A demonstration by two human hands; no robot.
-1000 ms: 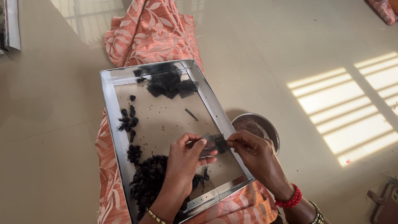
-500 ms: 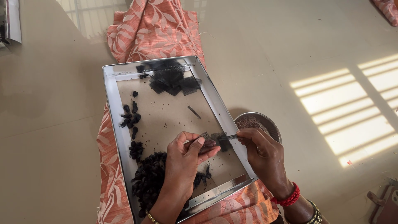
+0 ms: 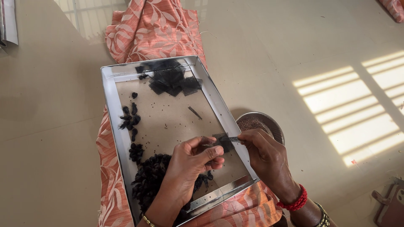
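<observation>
A shiny metal tray [image 3: 110, 110] rests on my lap, over peach leaf-patterned cloth [image 3: 152, 29]. My left hand [image 3: 191, 162] and my right hand [image 3: 266, 159] meet above the tray's near right side. Both pinch one small black net square [image 3: 223, 141] between their fingertips. A stack of black net squares [image 3: 173, 80] lies at the tray's far end. A heap of small black bundles [image 3: 148, 178] fills the near left corner, partly hidden by my left wrist. A few loose black bundles [image 3: 129, 117] lie along the left side.
A round steel bowl [image 3: 275, 128] of brown seeds stands on the floor by the tray's right edge, just behind my right hand. Tiny seeds and a thin dark strip [image 3: 195, 112] lie scattered on the tray. Sunlight stripes [image 3: 353, 109] fall across the tiled floor at right.
Both hands keep hold of the net square and have shifted only slightly. The view has moved a little, so the tray sits marginally differently in frame.
</observation>
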